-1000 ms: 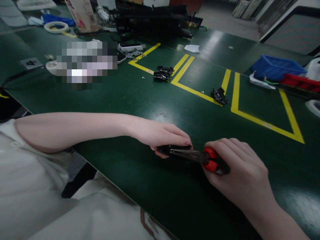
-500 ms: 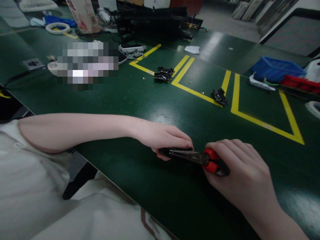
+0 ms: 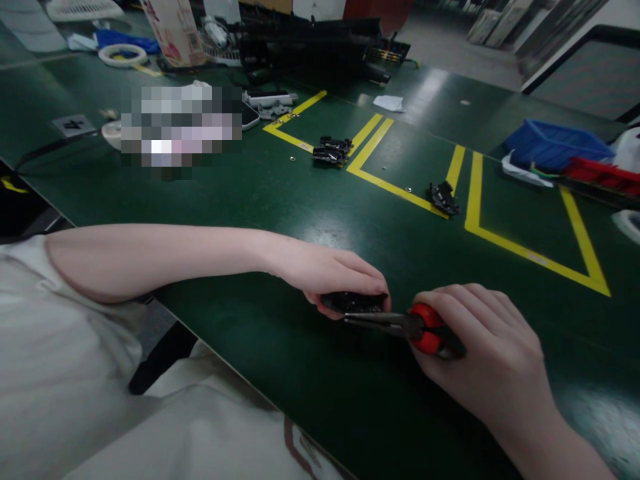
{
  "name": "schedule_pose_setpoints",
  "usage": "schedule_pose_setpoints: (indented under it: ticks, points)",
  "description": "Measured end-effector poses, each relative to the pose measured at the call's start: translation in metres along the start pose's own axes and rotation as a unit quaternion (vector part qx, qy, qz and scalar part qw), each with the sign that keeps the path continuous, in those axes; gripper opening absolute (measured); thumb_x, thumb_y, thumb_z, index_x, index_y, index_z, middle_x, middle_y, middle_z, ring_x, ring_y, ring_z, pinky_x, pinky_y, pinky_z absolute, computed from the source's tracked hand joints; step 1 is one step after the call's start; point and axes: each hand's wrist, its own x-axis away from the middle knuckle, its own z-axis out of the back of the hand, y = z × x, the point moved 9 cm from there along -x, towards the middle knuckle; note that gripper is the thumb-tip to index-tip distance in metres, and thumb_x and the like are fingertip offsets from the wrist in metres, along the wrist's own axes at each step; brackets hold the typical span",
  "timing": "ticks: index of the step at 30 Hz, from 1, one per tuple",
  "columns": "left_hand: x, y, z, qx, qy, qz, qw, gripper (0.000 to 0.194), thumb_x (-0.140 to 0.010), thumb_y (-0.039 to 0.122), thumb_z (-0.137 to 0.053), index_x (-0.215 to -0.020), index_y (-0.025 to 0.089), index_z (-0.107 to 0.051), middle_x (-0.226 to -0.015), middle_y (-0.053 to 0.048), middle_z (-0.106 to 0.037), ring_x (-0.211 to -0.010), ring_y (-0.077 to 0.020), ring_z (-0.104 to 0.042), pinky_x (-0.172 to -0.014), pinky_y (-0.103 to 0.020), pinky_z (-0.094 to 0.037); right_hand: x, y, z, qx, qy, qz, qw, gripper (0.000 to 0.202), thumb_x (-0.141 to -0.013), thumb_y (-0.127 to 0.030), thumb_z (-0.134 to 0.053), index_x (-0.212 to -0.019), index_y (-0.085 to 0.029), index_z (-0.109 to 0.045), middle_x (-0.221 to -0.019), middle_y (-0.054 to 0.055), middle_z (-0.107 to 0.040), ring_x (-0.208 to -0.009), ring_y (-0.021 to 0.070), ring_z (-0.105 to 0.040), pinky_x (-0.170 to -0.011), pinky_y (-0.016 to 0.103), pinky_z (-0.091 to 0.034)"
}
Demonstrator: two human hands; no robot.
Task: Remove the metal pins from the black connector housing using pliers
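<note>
My left hand (image 3: pixel 345 273) is closed around a small black plastic part (image 3: pixel 353 303), most of it covered by the fingers. In my right hand (image 3: pixel 480 333) are needle-nose pliers (image 3: pixel 395 325) with red and black handles, gripped at the handles. Their jaws point left and lie along the near lower side of the black part; whether they touch it I cannot tell. Both hands are just above the green table (image 3: pixel 240 320). Farther off, a dark part (image 3: pixel 443 199) sits by a yellow tape line, and a similar dark cluster (image 3: pixel 333 151) lies left of it.
Yellow tape (image 3: pixel 537 259) marks off sections of the table. At the right are a blue bin (image 3: pixel 557 143) and a red tray (image 3: pixel 607 175). A phone (image 3: pixel 250 117), a tape roll (image 3: pixel 123 55) and a pile of black parts (image 3: pixel 310 47) lie toward the back.
The plier jaws have moved slightly down and away from the black part, so more of it shows. Both hands keep their hold.
</note>
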Motion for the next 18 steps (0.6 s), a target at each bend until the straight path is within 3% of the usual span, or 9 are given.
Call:
schedule_pose_setpoints:
  ticks: [11, 18]
  points:
    - [0.0033, 0.0029, -0.0026, 0.001, -0.007, -0.005, 1.0, 0.036, -0.106, 0.046, -0.027, -0.113, 0.019, -0.049, -0.071, 0.003, -0.045, -0.057, -0.0096, -0.043, -0.045, -0.015, -0.031, 0.0012, 0.0067, 0.0027, -0.003, 0.018, -0.043, 0.999, 0.019, -0.082, -0.014, -0.062, -0.1, -0.018, -0.057, -0.088, 0.009, -0.064, -0.079, 0.0269, -0.061, -0.066, 0.04, -0.045]
    - [0.005, 0.0025, -0.0024, 0.017, 0.015, -0.014, 1.0, 0.053, -0.101, 0.066, -0.027, -0.109, 0.02, -0.051, -0.072, 0.003, -0.046, -0.056, -0.0099, -0.041, -0.045, -0.018, -0.029, -0.0014, 0.0021, -0.0023, -0.013, 0.001, -0.038, 0.999, 0.017, -0.082, -0.017, -0.061, -0.099, -0.018, -0.058, -0.087, 0.01, -0.064, -0.076, 0.0274, -0.061, -0.063, 0.04, -0.047]
